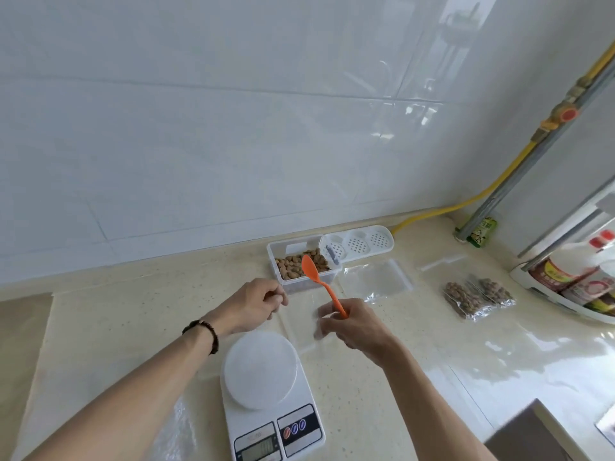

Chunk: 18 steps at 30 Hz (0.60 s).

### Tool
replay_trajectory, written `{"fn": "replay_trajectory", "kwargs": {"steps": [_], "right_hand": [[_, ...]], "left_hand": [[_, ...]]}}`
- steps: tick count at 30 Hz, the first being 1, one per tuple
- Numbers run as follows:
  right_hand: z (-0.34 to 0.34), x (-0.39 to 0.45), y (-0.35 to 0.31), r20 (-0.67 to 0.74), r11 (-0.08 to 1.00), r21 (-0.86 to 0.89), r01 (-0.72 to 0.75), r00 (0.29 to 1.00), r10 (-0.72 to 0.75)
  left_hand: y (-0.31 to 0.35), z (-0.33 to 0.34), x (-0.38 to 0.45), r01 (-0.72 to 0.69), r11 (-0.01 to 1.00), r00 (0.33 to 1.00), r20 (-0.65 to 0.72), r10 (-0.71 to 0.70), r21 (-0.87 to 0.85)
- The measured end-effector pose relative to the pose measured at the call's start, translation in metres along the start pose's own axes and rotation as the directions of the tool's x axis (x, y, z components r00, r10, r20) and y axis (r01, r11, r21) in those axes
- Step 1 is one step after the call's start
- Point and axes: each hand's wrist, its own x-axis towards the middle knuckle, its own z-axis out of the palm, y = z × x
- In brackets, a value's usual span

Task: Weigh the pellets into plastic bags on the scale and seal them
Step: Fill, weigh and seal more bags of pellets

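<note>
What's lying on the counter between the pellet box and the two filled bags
In the head view, empty clear plastic bags lie flat between the pellet box and the filled bags.

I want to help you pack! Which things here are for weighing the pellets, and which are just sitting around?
For the job: scale; tub of pellets; orange spoon in the right hand; empty bags; filled bags.

Just sitting around: bottles; yellow hose; white perforated lid; green packet.
</note>
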Motion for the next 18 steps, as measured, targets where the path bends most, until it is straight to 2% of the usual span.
{"fn": "replay_trajectory", "kwargs": {"steps": [4,8,12,13,16,18], "right_hand": [[-0.015,0.005,-0.018,-0.034,0.997,-0.049,0.065,0.997,-0.067],[-0.033,0.012,-0.026,-0.08,0.997,-0.003,0.08,0.994,-0.08],[-0.036,0.021,-0.026,-0.103,0.996,0.05,0.071,0.993,-0.065],[-0.035,0.023,-0.026,-0.092,0.994,0.092,0.06,0.994,-0.052],[-0.03,0.029,-0.025,-0.093,0.98,0.197,0.029,0.996,-0.011],[-0.028,0.034,-0.024,-0.134,0.975,0.222,0.025,0.991,0.005]], "left_hand": [[0.008,-0.011,-0.006,0.023,0.999,1.0,-0.011,-0.022,0.032],[0.01,-0.02,-0.012,0.043,0.993,0.998,-0.052,-0.037,0.111],[0.012,-0.026,-0.011,0.031,0.997,0.995,-0.101,-0.023,0.074],[0.012,-0.027,-0.01,0.044,0.993,0.993,-0.115,-0.031,0.11],[0.013,-0.024,-0.004,0.088,0.897,0.978,-0.206,0.004,0.433],[0.018,-0.015,-0.002,0.06,0.879,0.982,-0.185,0.032,0.473]]}}
